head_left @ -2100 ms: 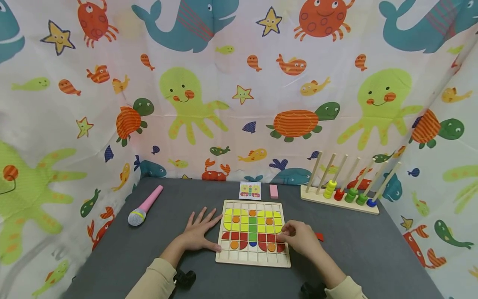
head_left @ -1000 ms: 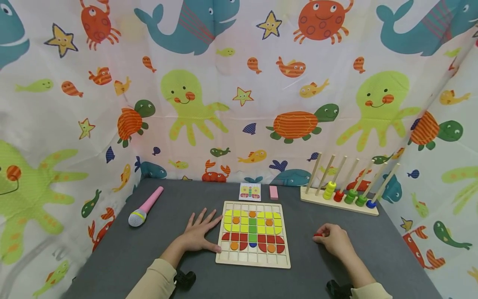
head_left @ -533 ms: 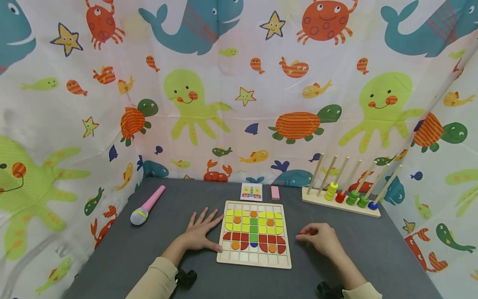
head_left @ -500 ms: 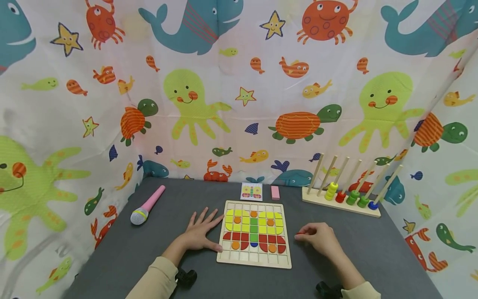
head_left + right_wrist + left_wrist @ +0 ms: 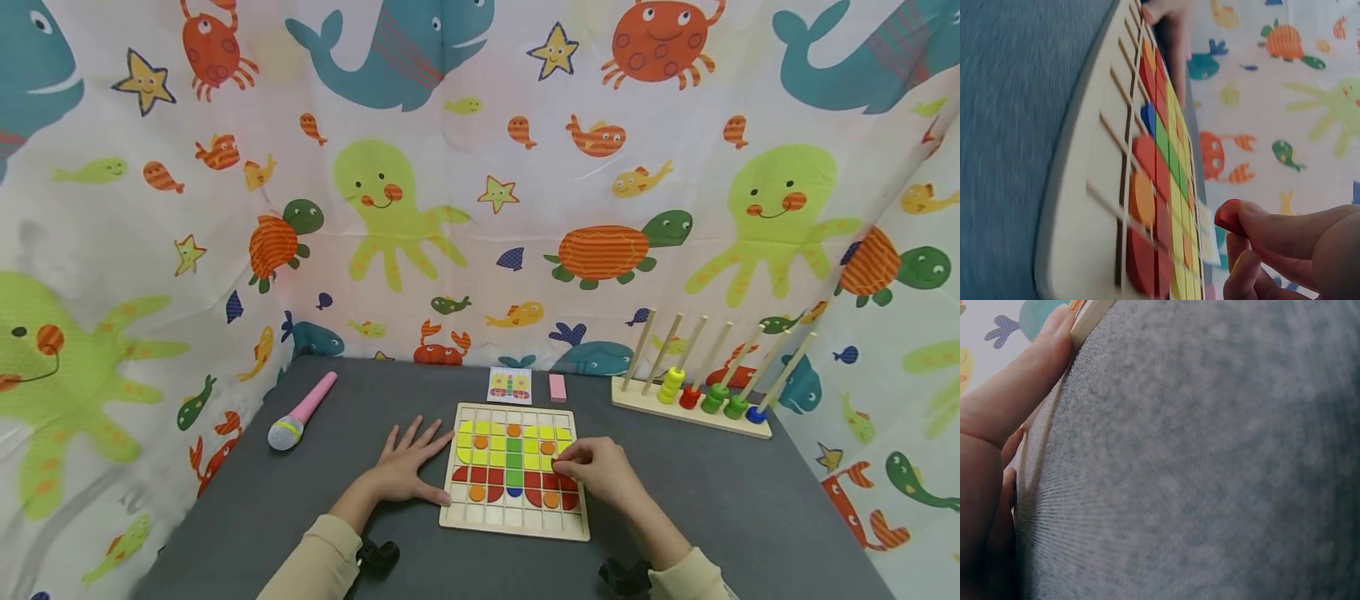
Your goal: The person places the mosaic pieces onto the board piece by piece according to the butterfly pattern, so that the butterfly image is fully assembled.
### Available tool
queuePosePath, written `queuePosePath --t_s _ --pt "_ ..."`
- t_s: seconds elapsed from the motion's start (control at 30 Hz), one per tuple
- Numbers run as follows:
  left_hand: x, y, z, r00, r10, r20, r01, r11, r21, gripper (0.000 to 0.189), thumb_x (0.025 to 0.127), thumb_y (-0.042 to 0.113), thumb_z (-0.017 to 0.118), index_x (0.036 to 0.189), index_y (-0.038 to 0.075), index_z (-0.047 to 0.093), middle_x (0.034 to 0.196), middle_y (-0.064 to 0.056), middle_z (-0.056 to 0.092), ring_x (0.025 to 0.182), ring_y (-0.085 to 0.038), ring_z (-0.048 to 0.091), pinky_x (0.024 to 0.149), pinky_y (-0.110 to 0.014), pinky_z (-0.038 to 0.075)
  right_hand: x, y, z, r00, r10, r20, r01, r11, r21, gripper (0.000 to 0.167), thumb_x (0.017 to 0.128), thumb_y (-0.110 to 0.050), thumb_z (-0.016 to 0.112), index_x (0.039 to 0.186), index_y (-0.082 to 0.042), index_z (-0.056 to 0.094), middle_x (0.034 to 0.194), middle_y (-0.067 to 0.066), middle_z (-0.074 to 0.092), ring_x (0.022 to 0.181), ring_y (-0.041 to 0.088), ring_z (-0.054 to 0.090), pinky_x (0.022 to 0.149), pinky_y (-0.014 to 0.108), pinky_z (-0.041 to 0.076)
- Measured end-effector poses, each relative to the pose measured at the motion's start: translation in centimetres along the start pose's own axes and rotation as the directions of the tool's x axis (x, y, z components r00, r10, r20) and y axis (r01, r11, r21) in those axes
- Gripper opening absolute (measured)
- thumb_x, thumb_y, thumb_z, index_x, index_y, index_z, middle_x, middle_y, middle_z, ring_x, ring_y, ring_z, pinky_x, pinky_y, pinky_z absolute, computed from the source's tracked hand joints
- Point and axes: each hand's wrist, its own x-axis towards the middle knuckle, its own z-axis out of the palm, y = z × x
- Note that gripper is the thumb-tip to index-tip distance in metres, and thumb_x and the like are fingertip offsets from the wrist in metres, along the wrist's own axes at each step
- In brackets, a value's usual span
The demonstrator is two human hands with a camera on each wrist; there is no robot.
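Note:
A square wooden grid board (image 5: 495,518) lies on the dark table, filled in part with yellow, green, red, orange and blue tiles in a butterfly-like pattern. My left hand (image 5: 405,471) is spread flat beside it, with fingertips and thumb at its left edge; in the left wrist view the thumb (image 5: 1029,381) lies along the wooden rim. Between thumb and index finger, my right hand (image 5: 603,473) pinches a small red tile (image 5: 1229,215) over the right part of the board. That hand hides some cells at the board's right side.
Behind the board lie a picture card (image 5: 509,386) with a similar pattern and a pink block (image 5: 557,388). A toy microphone (image 5: 302,412) rests at the left. At the back right stands a wooden peg rack (image 5: 690,407) with coloured rings. Sea-animal cloth hangs behind.
My right hand left the board's right edge, picked up the red tile from the table to the right, and came back left over the board with it. My left hand stayed put.

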Motion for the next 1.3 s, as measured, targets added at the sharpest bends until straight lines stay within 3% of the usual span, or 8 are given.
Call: queuePosePath --t_s 0.23,0.63,1.0,1.3 --pt "0.1 0.2 0.0 1.0 0.001 0.001 -0.001 1.0 0.007 0.115 0.068 0.081 0.072 0.161 0.037 0.023 0.171 0.002 0.011 0.157 -0.036 -0.007 0.118 -0.068 -0.01 0.2 -1.7 2.6 0.994 -0.084 0.074 0.082 0.996 0.031 0.005 0.087 -0.022 0.08 0.087 -0.017 0.079 0.08 -0.005 0.071 0.074 0.015 0.057 0.065 0.03 0.049" --pt "0.1 0.0 0.2 1.0 -0.007 0.005 0.007 1.0 -0.01 0.114 0.067 0.08 0.072 0.161 0.038 0.024 0.171 0.002 0.011 0.157 -0.035 -0.008 0.117 -0.068 -0.012 1.0 -5.5 7.1 0.963 -0.203 0.175 0.191 0.978 0.086 0.009 0.085 -0.024 0.083 0.081 -0.017 0.079 0.075 -0.006 0.07 0.071 0.015 0.057 0.06 0.029 0.047" --pt "0.2 0.1 0.0 1.0 -0.012 0.015 0.012 0.999 0.032 0.114 0.067 0.083 0.07 0.161 0.039 0.023 0.171 0.004 0.01 0.157 -0.034 -0.01 0.117 -0.068 -0.012 1.6 -7.3 10.0 0.964 -0.172 0.204 0.157 0.984 0.085 0.007 0.085 -0.023 0.083 0.082 -0.016 0.081 0.073 -0.005 0.069 0.068 0.016 0.057 0.055 0.026 0.045" --pt "0.3 0.0 0.1 1.0 -0.006 0.01 0.006 0.999 0.034 0.114 0.067 0.083 0.07 0.161 0.039 0.023 0.171 0.002 0.01 0.157 -0.036 -0.009 0.117 -0.069 -0.012 1.6 -7.5 11.2 0.976 -0.121 0.181 0.131 0.991 -0.04 0.012 0.081 -0.03 0.086 0.076 -0.021 0.08 0.07 -0.009 0.066 0.069 0.015 0.056 0.059 0.029 0.047"
